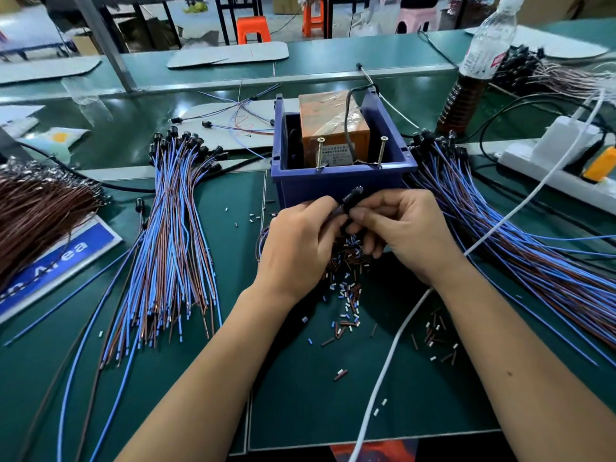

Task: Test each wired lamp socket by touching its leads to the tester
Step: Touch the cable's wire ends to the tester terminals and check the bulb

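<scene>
Both hands, left hand [301, 243] and right hand [401, 230], are meeting in front of the blue tester box [343, 181], pinching one black lamp socket [351, 198] between them

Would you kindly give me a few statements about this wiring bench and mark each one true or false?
1. Both hands (left, right) hold one black socket. True.
2. The orange tester sits in a blue bin. True.
3. Two screws stand at the bin's front edge. True.
4. The bottle lies on its side. False: it stands upright.
5. The wire bundle on the left is green. False: blue and brown.
</scene>
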### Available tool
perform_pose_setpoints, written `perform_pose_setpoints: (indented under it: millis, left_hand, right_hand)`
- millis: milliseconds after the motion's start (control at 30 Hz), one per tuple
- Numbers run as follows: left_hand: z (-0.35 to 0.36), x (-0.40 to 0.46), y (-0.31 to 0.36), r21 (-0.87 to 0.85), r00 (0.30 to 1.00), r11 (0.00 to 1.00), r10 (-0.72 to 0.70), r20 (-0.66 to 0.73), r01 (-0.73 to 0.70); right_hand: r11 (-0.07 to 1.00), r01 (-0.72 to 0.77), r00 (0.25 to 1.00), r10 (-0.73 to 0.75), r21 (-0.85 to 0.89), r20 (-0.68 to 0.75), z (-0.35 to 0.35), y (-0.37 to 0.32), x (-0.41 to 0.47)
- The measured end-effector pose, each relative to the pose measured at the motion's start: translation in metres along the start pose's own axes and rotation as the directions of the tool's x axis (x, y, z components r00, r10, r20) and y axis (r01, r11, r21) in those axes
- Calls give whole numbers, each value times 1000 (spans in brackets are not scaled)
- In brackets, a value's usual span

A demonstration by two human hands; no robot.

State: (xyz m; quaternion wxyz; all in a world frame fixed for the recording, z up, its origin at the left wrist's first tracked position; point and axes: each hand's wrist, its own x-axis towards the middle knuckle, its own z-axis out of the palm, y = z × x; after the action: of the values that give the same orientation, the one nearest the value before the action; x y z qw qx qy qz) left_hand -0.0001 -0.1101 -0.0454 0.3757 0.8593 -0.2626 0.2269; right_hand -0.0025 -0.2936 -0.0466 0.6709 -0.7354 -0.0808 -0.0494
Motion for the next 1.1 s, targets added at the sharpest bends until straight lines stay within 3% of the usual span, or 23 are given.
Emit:
perform_pose_setpoints:
  millis: [633,767,867,1100]
  left_hand:
    - [1,-2,-4,-134,997,989,-67,-37,61]
    - [-5,-2,-12,-175,987,975,-148,-63,135]
    - [-10,-1,-15,-205,977,962,-200,-78,180]
    - [-6,-3,-8,-231,986,960,-168,-15,160]
  right_hand:
    - [996,86,994,-87,-22,-73,-1,1,-5]
    - [996,87,990,-86,2,-110,-13,-2,-3]
    - [996,83,994,-81,38,-69,-14,-1,-2]
    - [992,104,994,-105,75,6,4,1,-5]
